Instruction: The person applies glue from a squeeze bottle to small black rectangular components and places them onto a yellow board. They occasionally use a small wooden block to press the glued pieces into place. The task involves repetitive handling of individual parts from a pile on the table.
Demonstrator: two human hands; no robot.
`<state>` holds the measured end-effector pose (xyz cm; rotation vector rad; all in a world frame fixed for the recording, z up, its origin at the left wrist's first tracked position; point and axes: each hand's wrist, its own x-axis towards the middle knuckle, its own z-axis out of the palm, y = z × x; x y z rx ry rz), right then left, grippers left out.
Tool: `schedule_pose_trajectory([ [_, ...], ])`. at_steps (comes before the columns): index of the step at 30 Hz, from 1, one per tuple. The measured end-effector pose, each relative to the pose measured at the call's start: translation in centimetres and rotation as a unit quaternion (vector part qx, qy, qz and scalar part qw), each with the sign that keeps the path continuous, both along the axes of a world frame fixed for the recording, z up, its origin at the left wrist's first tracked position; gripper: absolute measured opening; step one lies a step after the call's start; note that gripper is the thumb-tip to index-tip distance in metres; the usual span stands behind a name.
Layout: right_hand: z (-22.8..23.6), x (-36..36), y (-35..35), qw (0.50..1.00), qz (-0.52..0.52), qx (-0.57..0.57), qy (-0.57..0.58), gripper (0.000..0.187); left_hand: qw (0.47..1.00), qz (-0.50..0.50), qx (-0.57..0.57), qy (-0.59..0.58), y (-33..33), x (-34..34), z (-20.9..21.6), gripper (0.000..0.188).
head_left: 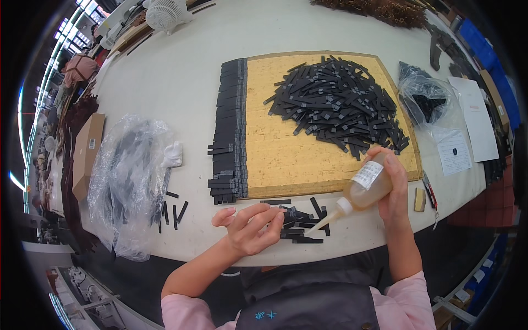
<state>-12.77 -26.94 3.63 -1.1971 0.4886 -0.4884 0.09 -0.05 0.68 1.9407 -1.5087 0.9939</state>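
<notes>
My right hand (pixel 391 184) is wrapped round a squeeze bottle (pixel 360 192) of amber liquid with a white label. The bottle is tilted, its long pale nozzle pointing down and left over loose black strips (pixel 308 224) at the table's near edge. Beside those strips, my left hand (pixel 254 228) is closed with curled fingers; what its fingertips pinch, if anything, cannot be made out. Beyond both hands lies a yellow board (pixel 275 165). A big heap of black strips (pixel 335 102) covers its right part, and a row of strips (pixel 226 121) is lined up along its left edge.
Clear plastic bags (pixel 129 187) and a cardboard box (pixel 88 157) stand at left, with a few strips alongside. To the right are a yellow block (pixel 419 199), a red-handled cutter (pixel 429 192), another plastic bag (pixel 429 96) and papers (pixel 454 151). A white fan (pixel 166 15) is far left.
</notes>
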Motion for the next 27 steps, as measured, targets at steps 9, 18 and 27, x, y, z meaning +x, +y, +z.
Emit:
schedule_pose_trajectory([
  [9,1.2,-0.4,-2.0,0.979,-0.183,0.004,-0.089,0.044,0.999,-0.009,0.002,0.043,0.3,0.1,0.4,0.02],
  [18,4.0,0.1,-7.6,0.933,-0.335,-0.039,-0.129,0.047,0.958,0.052,-0.014,0.282,4.7,1.5,6.7,0.03],
  [27,1.7,0.1,-9.9,0.908,-0.363,0.102,-0.18,0.047,0.859,0.15,-0.054,0.486,8.5,15.2,8.2,0.012],
])
